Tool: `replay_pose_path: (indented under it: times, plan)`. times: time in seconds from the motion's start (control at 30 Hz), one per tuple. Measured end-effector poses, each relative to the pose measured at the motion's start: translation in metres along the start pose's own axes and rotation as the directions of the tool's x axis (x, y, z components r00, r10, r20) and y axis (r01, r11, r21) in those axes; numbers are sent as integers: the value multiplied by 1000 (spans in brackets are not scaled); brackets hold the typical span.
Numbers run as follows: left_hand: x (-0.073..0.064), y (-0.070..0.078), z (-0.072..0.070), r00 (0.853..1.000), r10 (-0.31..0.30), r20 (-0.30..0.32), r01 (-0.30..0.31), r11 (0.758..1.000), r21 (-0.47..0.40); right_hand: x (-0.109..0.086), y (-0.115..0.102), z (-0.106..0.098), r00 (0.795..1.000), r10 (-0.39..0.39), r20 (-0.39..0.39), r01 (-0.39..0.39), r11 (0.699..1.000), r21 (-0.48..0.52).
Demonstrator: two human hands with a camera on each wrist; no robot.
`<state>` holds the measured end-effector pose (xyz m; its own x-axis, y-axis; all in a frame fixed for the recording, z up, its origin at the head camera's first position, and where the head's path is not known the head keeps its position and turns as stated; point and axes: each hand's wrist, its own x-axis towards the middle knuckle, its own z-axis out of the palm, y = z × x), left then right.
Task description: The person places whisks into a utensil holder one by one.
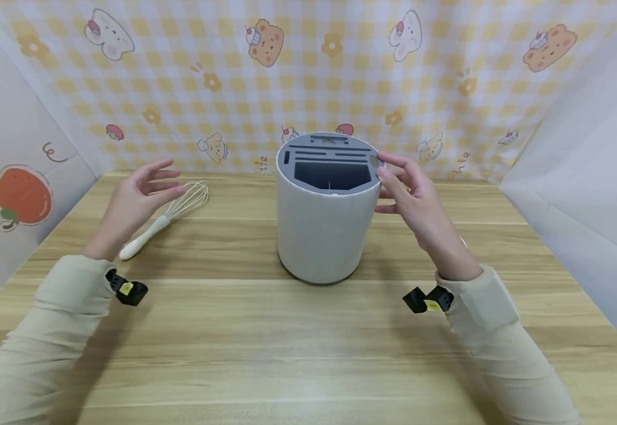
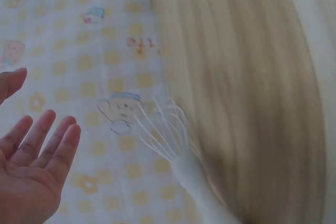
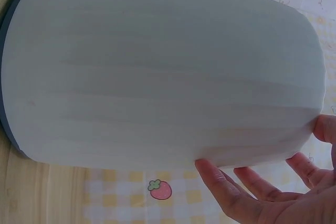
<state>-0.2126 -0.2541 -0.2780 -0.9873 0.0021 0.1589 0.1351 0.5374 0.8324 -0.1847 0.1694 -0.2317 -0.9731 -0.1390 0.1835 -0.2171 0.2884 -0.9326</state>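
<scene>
A white round knife and utensil holder (image 1: 324, 236) stands upright on the table, its grey top (image 1: 292, 177) cut with slots and one large compartment. My right hand (image 1: 414, 192) touches its right side near the rim, thumb at the edge and fingers spread along the wall. In the right wrist view, the fingertips (image 3: 207, 169) meet the white wall. At the left, a whisk (image 1: 149, 236) with a pale handle and light wires lies on the table. Over it hovers my left hand (image 1: 146, 186), fingers loosely extended and holding nothing; the left wrist view shows it apart from the whisk (image 2: 197, 184).
The wooden table (image 1: 297, 348) ends at a yellow checked cloth backdrop (image 1: 308, 77). White cloth panels (image 1: 579, 177) rise on both sides. A small white thing (image 1: 463, 242) shows mostly hidden behind my right wrist.
</scene>
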Motion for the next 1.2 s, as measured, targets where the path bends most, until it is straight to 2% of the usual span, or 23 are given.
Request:
replay_pose_path:
  times: [0.17,0.33,0.6,0.93,1.2]
  plan:
    - [6,-21,-8,996,-85,24,83,995,60,-1,-1,-1,1000,1,0,-1,1000,-1]
    - [9,-37,-13,989,-134,67,124,983,137,-2,-2,0,1000,-1,0,1,1000,-3]
    - [14,-55,-11,963,-208,169,179,969,172,-1,-2,0,1000,3,-2,-3,1000,-9]
    - [14,-66,-9,954,-221,201,175,959,222,-2,-1,0,1000,9,-1,-9,1000,-18]
    - [16,-68,-10,957,-220,187,150,932,329,-1,-1,0,1000,7,0,-7,1000,-14]
